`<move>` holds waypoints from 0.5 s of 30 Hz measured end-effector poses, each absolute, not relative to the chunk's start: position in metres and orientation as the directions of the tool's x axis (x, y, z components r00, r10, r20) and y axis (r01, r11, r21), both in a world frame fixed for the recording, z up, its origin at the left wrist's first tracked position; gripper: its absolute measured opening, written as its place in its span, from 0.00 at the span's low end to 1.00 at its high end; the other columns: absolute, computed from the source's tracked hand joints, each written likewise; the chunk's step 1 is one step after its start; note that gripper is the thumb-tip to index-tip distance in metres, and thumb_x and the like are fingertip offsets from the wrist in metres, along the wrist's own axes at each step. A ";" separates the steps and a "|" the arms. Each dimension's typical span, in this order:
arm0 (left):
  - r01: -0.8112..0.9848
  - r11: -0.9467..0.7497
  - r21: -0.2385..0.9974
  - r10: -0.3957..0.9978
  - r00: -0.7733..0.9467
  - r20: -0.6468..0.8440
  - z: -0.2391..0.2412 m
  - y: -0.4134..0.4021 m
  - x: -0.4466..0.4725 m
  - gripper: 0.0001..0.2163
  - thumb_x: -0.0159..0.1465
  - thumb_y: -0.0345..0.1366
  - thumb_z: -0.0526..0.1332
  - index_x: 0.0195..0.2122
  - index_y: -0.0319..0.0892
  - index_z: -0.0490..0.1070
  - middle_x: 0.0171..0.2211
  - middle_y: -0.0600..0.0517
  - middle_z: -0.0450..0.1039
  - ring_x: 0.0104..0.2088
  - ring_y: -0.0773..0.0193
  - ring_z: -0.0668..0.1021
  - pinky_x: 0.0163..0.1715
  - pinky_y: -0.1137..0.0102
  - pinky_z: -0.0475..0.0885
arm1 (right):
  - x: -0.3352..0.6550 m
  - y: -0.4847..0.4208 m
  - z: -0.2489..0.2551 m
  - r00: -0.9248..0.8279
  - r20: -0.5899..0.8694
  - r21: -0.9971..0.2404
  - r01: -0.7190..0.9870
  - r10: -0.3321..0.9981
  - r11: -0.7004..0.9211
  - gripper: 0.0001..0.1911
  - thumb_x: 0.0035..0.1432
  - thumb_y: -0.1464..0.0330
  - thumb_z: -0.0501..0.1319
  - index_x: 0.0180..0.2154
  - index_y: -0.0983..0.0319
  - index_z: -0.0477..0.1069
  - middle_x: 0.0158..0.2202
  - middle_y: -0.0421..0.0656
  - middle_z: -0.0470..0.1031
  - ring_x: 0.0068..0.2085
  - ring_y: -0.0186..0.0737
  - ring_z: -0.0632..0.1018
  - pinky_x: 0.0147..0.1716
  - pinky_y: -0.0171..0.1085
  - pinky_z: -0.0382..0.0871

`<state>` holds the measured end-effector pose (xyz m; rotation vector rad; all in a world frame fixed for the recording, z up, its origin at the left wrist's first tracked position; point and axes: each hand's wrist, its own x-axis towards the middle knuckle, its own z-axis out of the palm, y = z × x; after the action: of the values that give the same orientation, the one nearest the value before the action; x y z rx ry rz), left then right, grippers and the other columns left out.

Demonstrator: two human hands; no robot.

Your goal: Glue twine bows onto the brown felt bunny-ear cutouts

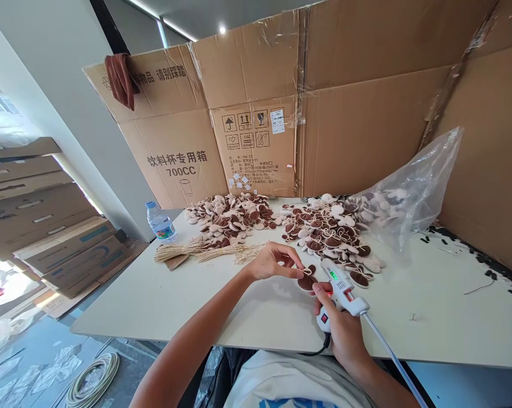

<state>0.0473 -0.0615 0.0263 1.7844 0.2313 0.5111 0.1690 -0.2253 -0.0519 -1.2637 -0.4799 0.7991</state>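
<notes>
My left hand [276, 262] is closed in a pinch on a thin cream cord loop, at the edge of a small brown fabric piece [307, 282] with rounded ear-like lobes. My right hand [338, 323] is wrapped round a white hot glue gun [341, 283] with a lit green display and a long glue stick out of its back. The right thumb tip also touches the brown piece. Behind my hands lie heaps of similar brown and cream pieces [234, 218], many in the right heap [324, 226] with cord loops.
Bundles of cream cord [187, 248] lie left of my hands, near a water bottle [160, 222]. A clear plastic bag [417, 187] holding more pieces stands back right. Tall cardboard panels [256, 73] wall the white table [443, 317]. Black bits lie along its right edge.
</notes>
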 end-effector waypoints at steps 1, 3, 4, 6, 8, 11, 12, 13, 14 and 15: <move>-0.109 -0.276 0.955 0.410 0.885 0.220 0.026 -0.061 0.047 0.13 0.53 0.39 0.76 0.34 0.36 0.82 0.31 0.48 0.76 0.28 0.69 0.70 0.28 0.71 0.64 | 0.169 -0.225 -0.052 0.648 -0.100 -0.960 -0.263 0.755 0.099 0.23 0.51 0.49 0.73 0.37 0.59 0.76 0.20 0.35 0.73 0.22 0.34 0.68 0.21 0.34 0.59; -0.113 -0.278 0.954 0.402 0.888 0.222 0.025 -0.061 0.047 0.12 0.52 0.39 0.77 0.34 0.36 0.83 0.30 0.47 0.77 0.28 0.69 0.70 0.28 0.71 0.64 | 0.169 -0.225 -0.052 0.645 -0.095 -0.959 -0.264 0.758 0.104 0.23 0.51 0.49 0.73 0.37 0.59 0.75 0.20 0.36 0.73 0.23 0.34 0.69 0.22 0.34 0.60; -0.115 -0.279 0.953 0.397 0.890 0.224 0.024 -0.060 0.048 0.12 0.52 0.39 0.77 0.34 0.37 0.83 0.30 0.47 0.77 0.28 0.68 0.71 0.28 0.71 0.64 | 0.169 -0.225 -0.052 0.645 -0.098 -0.958 -0.267 0.758 0.103 0.23 0.51 0.49 0.73 0.37 0.59 0.75 0.20 0.36 0.73 0.23 0.34 0.69 0.22 0.34 0.60; -0.114 -0.284 0.952 0.390 0.893 0.224 0.024 -0.060 0.048 0.13 0.53 0.39 0.77 0.35 0.37 0.84 0.31 0.47 0.78 0.28 0.68 0.71 0.29 0.71 0.64 | 0.169 -0.225 -0.052 0.646 -0.105 -0.957 -0.273 0.756 0.100 0.23 0.50 0.49 0.73 0.37 0.59 0.75 0.21 0.36 0.74 0.23 0.34 0.69 0.22 0.34 0.60; -0.105 -0.291 0.951 0.384 0.898 0.216 0.024 -0.060 0.048 0.13 0.53 0.40 0.76 0.36 0.37 0.84 0.31 0.46 0.78 0.28 0.68 0.72 0.29 0.71 0.64 | 0.169 -0.226 -0.051 0.642 -0.103 -0.958 -0.268 0.759 0.097 0.23 0.50 0.49 0.73 0.37 0.60 0.76 0.21 0.36 0.74 0.22 0.34 0.68 0.21 0.34 0.60; -0.091 -0.308 0.947 0.365 0.908 0.206 0.024 -0.060 0.049 0.14 0.55 0.41 0.75 0.38 0.38 0.85 0.33 0.45 0.79 0.29 0.67 0.73 0.29 0.71 0.65 | 0.169 -0.226 -0.051 0.642 -0.096 -0.965 -0.248 0.761 0.088 0.22 0.51 0.49 0.73 0.36 0.60 0.76 0.20 0.36 0.72 0.21 0.33 0.66 0.20 0.34 0.58; -0.091 -0.313 0.945 0.354 0.912 0.205 0.025 -0.061 0.049 0.14 0.55 0.42 0.75 0.39 0.38 0.85 0.33 0.45 0.79 0.30 0.67 0.74 0.30 0.71 0.65 | 0.169 -0.226 -0.051 0.645 -0.094 -0.966 -0.243 0.758 0.087 0.22 0.51 0.49 0.72 0.36 0.60 0.76 0.20 0.35 0.72 0.21 0.33 0.66 0.20 0.34 0.58; -0.093 -0.314 0.945 0.344 0.917 0.204 0.025 -0.061 0.049 0.14 0.56 0.42 0.74 0.39 0.38 0.84 0.34 0.44 0.80 0.31 0.66 0.75 0.31 0.71 0.66 | 0.169 -0.225 -0.050 0.645 -0.091 -0.967 -0.239 0.758 0.088 0.22 0.52 0.49 0.72 0.36 0.60 0.76 0.19 0.35 0.71 0.21 0.33 0.65 0.20 0.34 0.58; -0.095 -0.312 0.945 0.335 0.920 0.203 0.025 -0.061 0.049 0.14 0.57 0.42 0.74 0.40 0.38 0.84 0.35 0.44 0.80 0.33 0.65 0.76 0.32 0.71 0.67 | 0.169 -0.225 -0.050 0.644 -0.085 -0.968 -0.233 0.760 0.090 0.22 0.52 0.49 0.72 0.36 0.60 0.76 0.19 0.35 0.71 0.21 0.33 0.65 0.20 0.34 0.57; -0.096 -0.308 0.947 0.328 0.923 0.200 0.026 -0.061 0.048 0.14 0.58 0.42 0.73 0.40 0.38 0.84 0.36 0.43 0.80 0.34 0.65 0.76 0.33 0.71 0.68 | 0.169 -0.225 -0.050 0.640 -0.079 -0.969 -0.228 0.764 0.091 0.22 0.52 0.48 0.72 0.35 0.60 0.76 0.19 0.35 0.70 0.21 0.33 0.65 0.20 0.34 0.57</move>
<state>0.0485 -0.0615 0.0256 1.8395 0.1720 0.4234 0.1693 -0.2254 -0.0501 -1.2775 -0.5204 0.7887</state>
